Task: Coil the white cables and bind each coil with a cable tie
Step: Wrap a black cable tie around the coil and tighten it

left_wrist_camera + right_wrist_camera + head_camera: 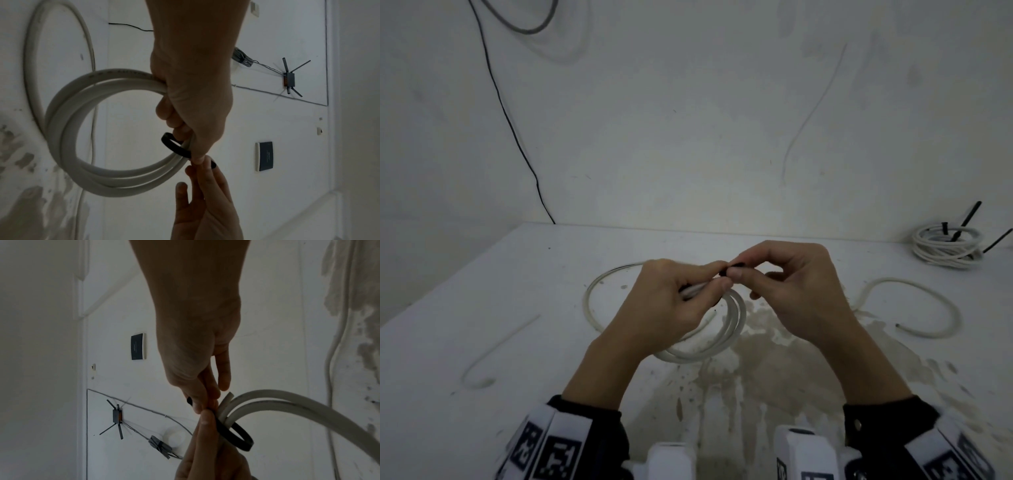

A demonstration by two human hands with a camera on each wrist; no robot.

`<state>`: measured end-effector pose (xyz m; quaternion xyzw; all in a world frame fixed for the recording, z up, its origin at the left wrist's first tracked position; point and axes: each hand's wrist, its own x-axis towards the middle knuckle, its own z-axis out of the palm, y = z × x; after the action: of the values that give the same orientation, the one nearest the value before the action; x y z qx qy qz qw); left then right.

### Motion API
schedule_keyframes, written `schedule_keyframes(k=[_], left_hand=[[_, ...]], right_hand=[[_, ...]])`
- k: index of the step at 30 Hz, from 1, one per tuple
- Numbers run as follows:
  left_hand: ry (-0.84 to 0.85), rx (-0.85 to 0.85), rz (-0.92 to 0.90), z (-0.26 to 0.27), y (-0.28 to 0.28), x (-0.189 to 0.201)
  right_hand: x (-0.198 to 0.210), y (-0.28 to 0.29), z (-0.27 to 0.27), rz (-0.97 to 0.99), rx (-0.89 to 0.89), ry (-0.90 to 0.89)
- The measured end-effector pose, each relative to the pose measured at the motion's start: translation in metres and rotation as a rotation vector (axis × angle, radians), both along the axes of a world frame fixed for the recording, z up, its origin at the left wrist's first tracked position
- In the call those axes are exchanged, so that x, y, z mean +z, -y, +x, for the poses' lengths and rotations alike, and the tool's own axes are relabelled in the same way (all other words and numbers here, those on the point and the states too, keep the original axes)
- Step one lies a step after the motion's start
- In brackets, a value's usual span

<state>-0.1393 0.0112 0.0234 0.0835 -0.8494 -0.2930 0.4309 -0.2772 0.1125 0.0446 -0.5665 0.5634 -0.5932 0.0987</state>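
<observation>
Gripping a coil (86, 146) of smooth, round white cable, the left hand (671, 301) is seen above the table (517, 291), its fingers curled around the bunched strands. The coil is made up of about three loops of stiff, matte sheathing, and it hangs below the hand, its lower arc close over the stained table top. A flat black tie (174, 147), band-like and slightly glossy, is looped loosely around the strands just beside the left fingertips; a cut cable end (227, 398) juts out next to it. The free end of the tie is pinched between thumb and forefinger of the right hand (798, 291), whose other fingers are held loosely bent. The two hands are touching at the fingertips.

A slack length of cable (599, 291) is trailed in a wide curve on the table behind the left hand. A second loose cable (924, 308) is laid in an open hook shape to the right, well apart from the hands. At the far right corner a finished coil (947, 245) is rested, bound with black ties whose stiff tails stick up. Brownish, blotchy stains (774, 342) are spread over the white surface under the right wrist. A thin black wire (510, 120) is run down the wall.
</observation>
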Motion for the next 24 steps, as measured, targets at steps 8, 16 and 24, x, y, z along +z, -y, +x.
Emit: schedule_keyframes(k=[8, 16, 24], left_hand=[[-0.02, 0.004, 0.154, 0.0, 0.005, -0.007], [0.065, 0.337, 0.241, 0.033, 0.04, -0.029], [0.09, -0.009, 0.225, 0.011, -0.001, -0.002]], right_hand=[[0.014, -0.012, -0.008, -0.276, 0.017, 0.145], [0.073, -0.069, -0.041, -0.44, 0.33, 0.493], [0.022, -0.011, -0.007, 0.169, 0.038, 0.166]])
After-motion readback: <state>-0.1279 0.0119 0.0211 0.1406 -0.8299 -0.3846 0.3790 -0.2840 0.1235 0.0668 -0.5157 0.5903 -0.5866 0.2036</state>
